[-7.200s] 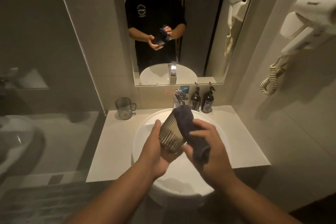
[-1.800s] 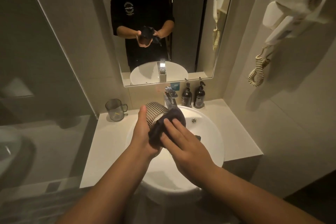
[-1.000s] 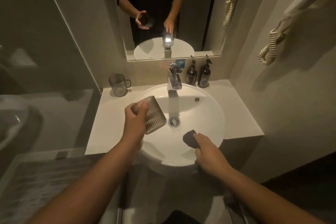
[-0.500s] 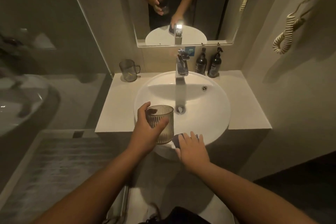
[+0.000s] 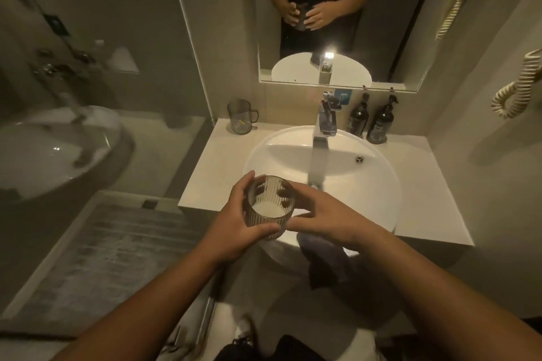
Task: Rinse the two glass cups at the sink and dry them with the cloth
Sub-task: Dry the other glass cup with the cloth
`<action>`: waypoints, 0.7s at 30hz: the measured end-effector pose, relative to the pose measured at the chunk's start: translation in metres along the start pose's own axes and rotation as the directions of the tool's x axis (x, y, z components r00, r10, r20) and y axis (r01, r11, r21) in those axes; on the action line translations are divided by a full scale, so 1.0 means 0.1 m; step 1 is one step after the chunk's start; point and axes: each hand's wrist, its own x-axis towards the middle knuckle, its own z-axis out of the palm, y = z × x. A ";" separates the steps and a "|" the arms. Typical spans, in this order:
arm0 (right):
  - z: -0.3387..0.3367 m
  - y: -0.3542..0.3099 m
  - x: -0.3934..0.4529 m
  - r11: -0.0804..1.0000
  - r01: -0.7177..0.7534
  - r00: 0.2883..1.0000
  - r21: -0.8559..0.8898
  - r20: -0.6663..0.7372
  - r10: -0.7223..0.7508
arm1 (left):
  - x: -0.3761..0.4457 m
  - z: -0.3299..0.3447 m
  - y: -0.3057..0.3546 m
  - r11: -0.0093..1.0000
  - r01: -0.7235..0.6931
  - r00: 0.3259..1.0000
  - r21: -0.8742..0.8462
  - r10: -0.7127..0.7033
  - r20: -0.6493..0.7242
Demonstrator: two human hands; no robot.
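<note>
I hold a ribbed glass cup (image 5: 268, 208) upright over the near left rim of the white round sink (image 5: 375, 173). My left hand (image 5: 234, 226) wraps its left side and my right hand (image 5: 319, 214) touches its right side with fingers on the glass. The dark cloth (image 5: 325, 261) lies draped over the sink's front edge, under my right wrist. A second glass cup with a handle (image 5: 240, 120) stands at the back left corner of the counter. The tap (image 5: 324, 126) rises behind the basin.
Two dark pump bottles (image 5: 369, 120) stand right of the tap on the white counter (image 5: 434, 199). A mirror (image 5: 337, 23) hangs above. A glass partition (image 5: 187, 38) closes off the left side, with a grey mat (image 5: 111, 255) on the floor. A coiled cord (image 5: 519, 88) hangs at right.
My right hand left the cloth on the sink's front edge and came up to the ribbed cup's right side. The cup now stands upright between both hands.
</note>
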 end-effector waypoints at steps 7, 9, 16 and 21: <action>0.06 0.08 0.68 0.974 0.011 0.980 -0.228 -0.193 -0.056 | 0.52 -0.37 -0.21 0.995 -0.032 0.998 0.097 0.026 0.059; 0.00 0.08 0.95 0.963 -0.015 0.971 -0.269 -0.232 -0.050 | 0.80 -0.50 -0.32 0.990 -0.009 0.997 0.140 -0.003 0.081; -0.42 0.22 2.02 0.961 -0.077 0.912 -0.267 -0.408 -0.041 | 2.11 -0.79 -0.66 0.991 -0.018 0.995 0.131 0.005 0.097; -0.83 0.40 2.82 0.953 -0.148 0.860 -0.262 -0.510 -0.007 | 3.08 -0.76 -0.83 0.998 -0.024 0.998 0.061 0.021 0.064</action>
